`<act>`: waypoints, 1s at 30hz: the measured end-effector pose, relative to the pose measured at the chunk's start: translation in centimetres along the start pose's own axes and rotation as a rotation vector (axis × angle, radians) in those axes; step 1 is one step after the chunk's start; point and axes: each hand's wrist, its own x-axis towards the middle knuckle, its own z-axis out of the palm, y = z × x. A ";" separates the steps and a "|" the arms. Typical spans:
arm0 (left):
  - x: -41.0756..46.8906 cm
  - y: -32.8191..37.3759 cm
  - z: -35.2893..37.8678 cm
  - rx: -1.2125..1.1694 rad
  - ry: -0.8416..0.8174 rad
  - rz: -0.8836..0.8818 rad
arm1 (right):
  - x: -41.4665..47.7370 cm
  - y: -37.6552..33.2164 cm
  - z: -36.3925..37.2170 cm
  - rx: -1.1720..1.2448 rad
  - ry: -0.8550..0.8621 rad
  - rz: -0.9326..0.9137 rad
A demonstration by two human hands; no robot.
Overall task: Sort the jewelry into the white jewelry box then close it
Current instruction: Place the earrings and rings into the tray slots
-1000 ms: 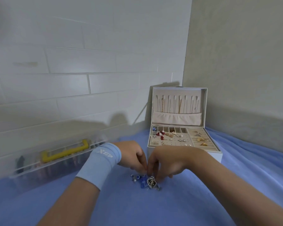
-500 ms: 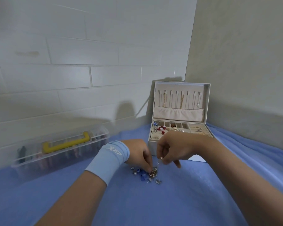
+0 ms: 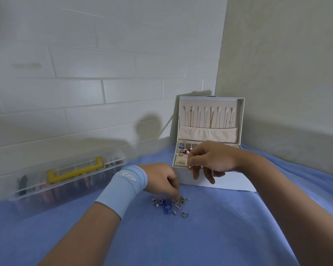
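White jewelry box is standing open, and the right hand is now hovering over its front left corner. A moment ago that hand was lower, in front of the box, just above the jewelry pile. The left hand is staying at the pile.

The right thumb and first finger are pinching a small pearl piece. The other right fingers are hanging down loosely in front of the box wall. The left fingers are curling down with their tips touching the pile, but I cannot tell if they are gripping a piece. A light blue wristband is sitting on the left wrist.

The pile is lying on a blue cloth just in front of the box. A clear plastic case with a yellow handle is lying well to the left of the box. A white brick wall is standing behind the box, and a beige wall is rising to its right.
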 end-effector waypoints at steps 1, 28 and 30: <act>-0.2 -0.2 -0.3 -0.039 0.025 0.004 | -0.1 0.1 -0.2 0.006 0.012 -0.018; 8.8 4.3 -5.1 -0.884 0.398 0.077 | 1.5 6.1 -4.8 0.263 0.642 -0.047; 9.4 4.4 -5.0 -0.724 0.392 0.090 | 1.8 6.1 -4.7 0.237 0.666 -0.061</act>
